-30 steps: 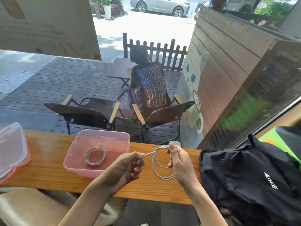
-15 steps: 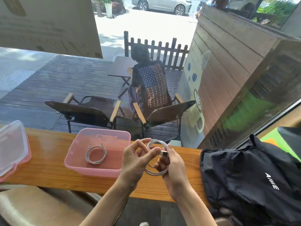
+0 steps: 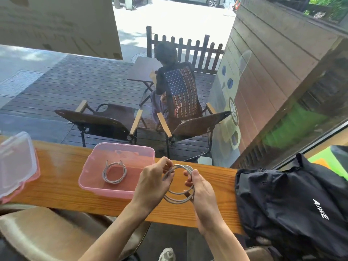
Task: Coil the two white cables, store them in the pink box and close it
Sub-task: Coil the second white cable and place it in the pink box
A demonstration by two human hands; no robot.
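The open pink box (image 3: 90,178) stands on the wooden counter (image 3: 60,187), and one coiled white cable (image 3: 114,173) lies flat inside it. Just right of the box, both hands hold the second white cable (image 3: 178,195) as a coil of several loops above the counter. My left hand (image 3: 152,183) pinches the coil's left side. My right hand (image 3: 201,189) grips its right side. The box's lid (image 3: 17,162), clear with a pink rim, lies at the counter's far left.
A black backpack (image 3: 293,200) covers the right end of the counter. Behind the counter is a window onto a wooden deck with two chairs (image 3: 105,121) and a seated person (image 3: 177,91). A padded stool (image 3: 43,234) sits below the counter's near edge.
The hands came together: the left hand brought the loose end over to the right hand, and the cable has gone from a smaller loop with a tail to a fuller coil held by both hands.
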